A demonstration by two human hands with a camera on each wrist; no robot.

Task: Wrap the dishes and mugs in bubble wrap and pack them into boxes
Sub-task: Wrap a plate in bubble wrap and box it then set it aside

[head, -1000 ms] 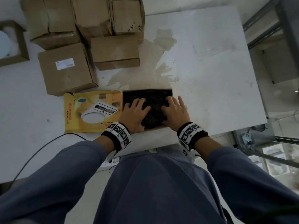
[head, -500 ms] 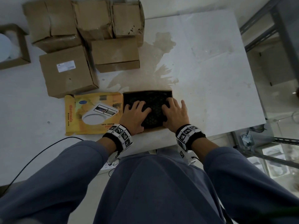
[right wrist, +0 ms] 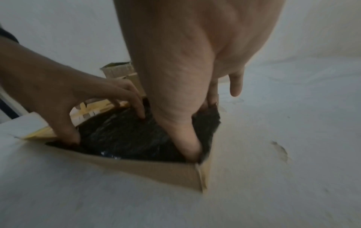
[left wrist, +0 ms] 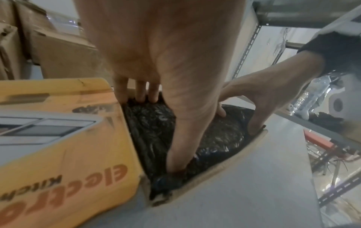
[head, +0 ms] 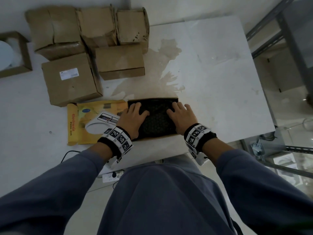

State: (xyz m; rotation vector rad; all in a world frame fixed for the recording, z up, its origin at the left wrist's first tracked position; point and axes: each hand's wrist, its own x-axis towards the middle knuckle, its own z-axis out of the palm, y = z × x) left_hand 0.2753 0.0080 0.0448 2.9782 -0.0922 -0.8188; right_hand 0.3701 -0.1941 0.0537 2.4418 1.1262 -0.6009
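Note:
A bundle in black bubble wrap [head: 156, 117] fills a shallow open cardboard box [head: 157, 137] near the table's front edge. The box's yellow printed lid flap [head: 88, 116] lies folded out to the left. My left hand [head: 133, 118] presses on the bundle's left half with fingers spread. My right hand [head: 182, 116] presses on the right half. In the left wrist view the left thumb [left wrist: 175, 166] digs down between the bundle [left wrist: 220, 135] and the box's near wall [left wrist: 224, 166]. In the right wrist view the right thumb [right wrist: 187, 146] is tucked into the near right corner [right wrist: 197, 177].
Several closed cardboard boxes [head: 71, 78] stand at the back left of the white table [head: 220, 82]. An open box holding a white dish [head: 10, 55] is at the far left. Metal shelving [head: 271, 39] lies to the right, and a power strip [head: 112, 175] is below the table edge.
Both hands stay pressed on the black bundle in the box. Only the view has shifted slightly.

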